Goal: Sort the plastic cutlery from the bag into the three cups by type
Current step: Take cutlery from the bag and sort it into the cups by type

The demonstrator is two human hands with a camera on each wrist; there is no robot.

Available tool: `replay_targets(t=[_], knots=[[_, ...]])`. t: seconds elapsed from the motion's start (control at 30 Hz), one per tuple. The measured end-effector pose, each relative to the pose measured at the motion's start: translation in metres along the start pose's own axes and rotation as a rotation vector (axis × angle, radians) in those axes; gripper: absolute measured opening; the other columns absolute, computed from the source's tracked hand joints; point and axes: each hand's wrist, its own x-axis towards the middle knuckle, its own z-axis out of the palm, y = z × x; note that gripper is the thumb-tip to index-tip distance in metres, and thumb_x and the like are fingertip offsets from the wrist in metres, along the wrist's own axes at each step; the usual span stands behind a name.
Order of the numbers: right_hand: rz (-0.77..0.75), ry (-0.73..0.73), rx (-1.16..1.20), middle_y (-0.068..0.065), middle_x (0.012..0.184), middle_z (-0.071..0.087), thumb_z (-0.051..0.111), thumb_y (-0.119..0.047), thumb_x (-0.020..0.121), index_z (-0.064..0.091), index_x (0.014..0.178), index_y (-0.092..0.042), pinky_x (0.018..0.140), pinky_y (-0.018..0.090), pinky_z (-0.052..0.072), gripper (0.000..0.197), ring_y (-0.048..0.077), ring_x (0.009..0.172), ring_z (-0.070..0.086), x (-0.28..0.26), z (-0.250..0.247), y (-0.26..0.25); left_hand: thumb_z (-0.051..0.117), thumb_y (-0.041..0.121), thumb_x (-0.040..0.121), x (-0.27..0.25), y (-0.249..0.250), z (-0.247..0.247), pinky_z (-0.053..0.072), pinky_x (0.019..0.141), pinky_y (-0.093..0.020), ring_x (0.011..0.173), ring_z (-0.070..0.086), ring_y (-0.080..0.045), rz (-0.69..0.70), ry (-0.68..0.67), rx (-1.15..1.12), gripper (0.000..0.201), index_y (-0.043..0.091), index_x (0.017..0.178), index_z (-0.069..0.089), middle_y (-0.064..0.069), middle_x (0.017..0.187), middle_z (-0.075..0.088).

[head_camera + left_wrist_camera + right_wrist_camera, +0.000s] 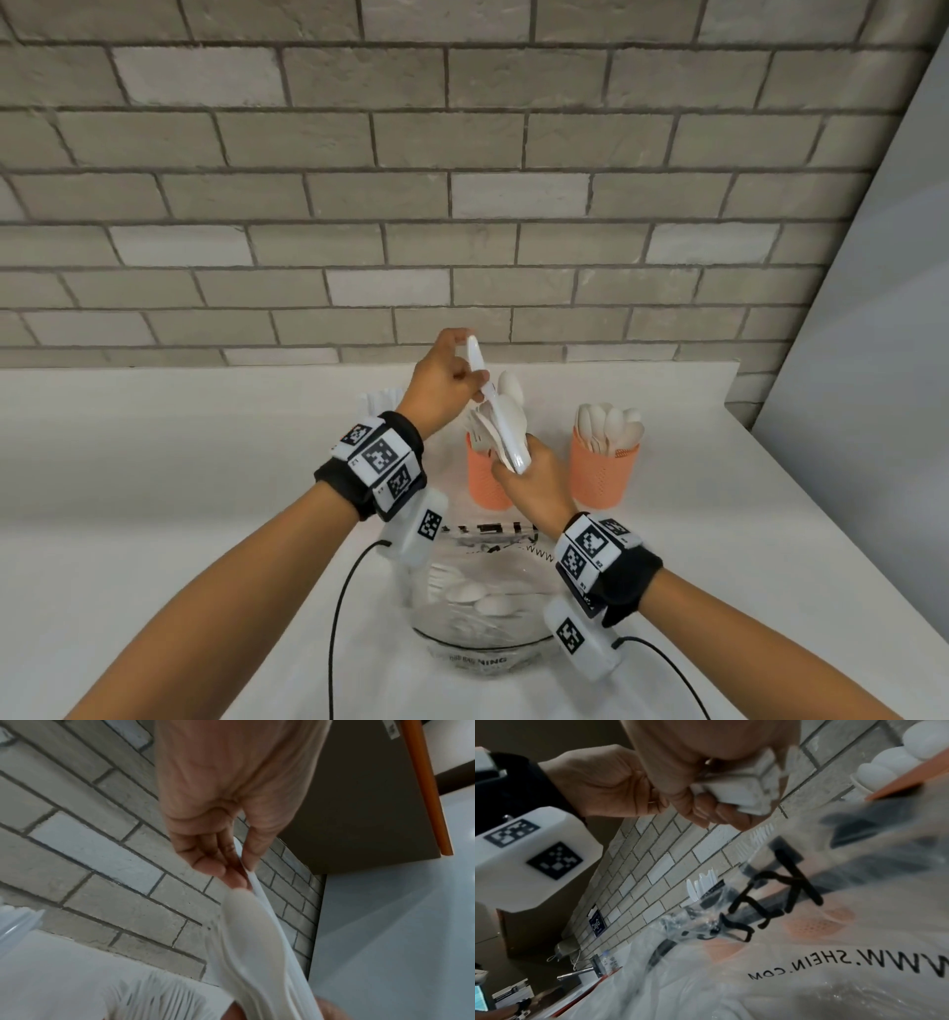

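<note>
— What's in the grip?
— The right hand clutches a bundle of cutlery at centre frame; the left hand pinches one piece's top end.
— Any writing?
— "WWW.SHEIN.COM" on the clear bag, lying low centre on the bench.
— Cups?
— Two orange cups just behind.

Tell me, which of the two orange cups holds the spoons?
The orange cup on the right, standing clear of both hands. Rounded spoon bowls stick up from it. The other orange cup sits behind the right hand and shows fork tines.
</note>
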Motion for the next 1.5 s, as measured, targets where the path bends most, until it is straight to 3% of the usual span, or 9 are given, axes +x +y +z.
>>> replay_targets(t=[0.07, 0.2, 0.33, 0.47, 0.8, 0.93, 1.1, 1.3, 1.5], knots=[[0.026, -0.057, -0.002, 0.0, 0.073, 0.059, 0.059, -0.011, 0.083, 0.057, 0.091, -0.016, 0.058, 0.024, 0.041, 0.01, 0.016, 0.064, 0.055, 0.0, 0.0, 0.002, 0.052, 0.003, 0.091, 0.005, 0.003, -0.014, 0.048, 0.054, -0.011, 0.052, 0.062, -0.001, 0.02, 0.044, -0.082, 0.041, 0.011, 0.129, 0.039, -0.01, 0.08, 0.063], [0.091, -0.112, 0.062, -0.003, 0.071, 0.054, 0.059, -0.014, 0.087, 0.056, 0.102, -0.012, 0.045, 0.012, 0.037, 0.016, 0.007, 0.056, 0.052, -0.002, -0.003, 0.001, 0.046, 0.002, 0.094, 0.023, 0.001, -0.055, 0.055, 0.061, -0.021, 0.057, 0.064, -0.009, 0.048, 0.302, -0.193, 0.037, 0.013, 0.128, 0.038, -0.005, 0.079, 0.059], [0.226, -0.202, 0.292, 0.001, 0.056, 0.043, 0.056, -0.023, 0.092, 0.051, 0.112, -0.01, 0.032, 0.018, 0.031, 0.025, 0.006, 0.033, 0.036, -0.003, -0.008, -0.002, 0.043, 0.006, 0.095, 0.029, -0.018, -0.086, 0.051, 0.063, -0.017, 0.066, 0.061, -0.017, 0.161, 0.469, 0.068, 0.039, 0.014, 0.133, 0.035, -0.007, 0.077, 0.057], [0.366, -0.259, 0.44, 0.0, 0.05, 0.043, 0.054, -0.028, 0.093, 0.052, 0.101, -0.014, 0.033, 0.016, 0.031, 0.016, 0.008, 0.034, 0.038, -0.003, -0.009, -0.006, 0.042, 0.007, 0.095, 0.019, -0.055, -0.086, 0.052, 0.07, -0.039, 0.074, 0.062, -0.033, 0.186, 0.357, 0.335, 0.041, 0.014, 0.135, 0.036, -0.013, 0.079, 0.057], [0.443, -0.312, 0.504, 0.003, 0.052, 0.052, 0.044, -0.029, 0.097, 0.059, 0.097, -0.009, 0.035, 0.017, 0.033, 0.025, 0.008, 0.034, 0.04, -0.01, -0.011, -0.01, 0.043, 0.01, 0.094, 0.002, -0.128, -0.051, 0.047, 0.07, -0.031, 0.086, 0.063, -0.035, 0.007, 0.171, 0.526, 0.043, 0.022, 0.135, 0.038, -0.018, 0.101, 0.065], [0.44, -0.313, 0.539, 0.003, 0.054, 0.054, 0.044, -0.029, 0.097, 0.062, 0.092, -0.012, 0.034, 0.016, 0.033, 0.026, 0.007, 0.034, 0.038, -0.012, -0.012, -0.006, 0.047, 0.012, 0.093, -0.003, -0.145, -0.045, 0.034, 0.099, -0.039, 0.124, 0.045, -0.032, -0.006, 0.115, 0.798, 0.046, 0.016, 0.138, 0.041, -0.012, 0.133, 0.053], [0.429, -0.331, 0.569, 0.0, 0.056, 0.049, 0.046, -0.035, 0.096, 0.059, 0.093, -0.018, 0.038, 0.019, 0.038, 0.022, 0.008, 0.037, 0.04, -0.013, -0.01, -0.004, 0.047, 0.018, 0.093, -0.008, -0.138, -0.042, 0.024, 0.108, -0.046, 0.139, 0.022, -0.034, -0.02, 0.123, 0.923, 0.055, 0.014, 0.145, 0.031, -0.012, 0.152, 0.026], [0.357, -0.278, 0.561, -0.002, 0.055, 0.048, 0.046, -0.035, 0.096, 0.051, 0.113, -0.016, 0.036, 0.019, 0.037, 0.026, 0.007, 0.035, 0.038, -0.012, -0.005, -0.003, 0.047, 0.019, 0.094, -0.013, -0.101, -0.029, 0.043, 0.094, -0.036, 0.113, 0.053, -0.028, -0.001, 0.211, 0.438, 0.036, 0.009, 0.129, 0.052, -0.013, 0.128, 0.053], [0.209, -0.06, 0.37, 0.002, 0.06, 0.047, 0.045, -0.025, 0.098, 0.055, 0.112, -0.007, 0.036, 0.018, 0.034, 0.025, 0.006, 0.038, 0.04, -0.012, 0.002, -0.003, 0.045, 0.027, 0.096, -0.037, -0.052, 0.01, 0.049, 0.068, -0.029, 0.068, 0.061, -0.023, -0.211, -0.003, 0.061, 0.031, 0.003, 0.099, 0.064, -0.01, 0.084, 0.068]])
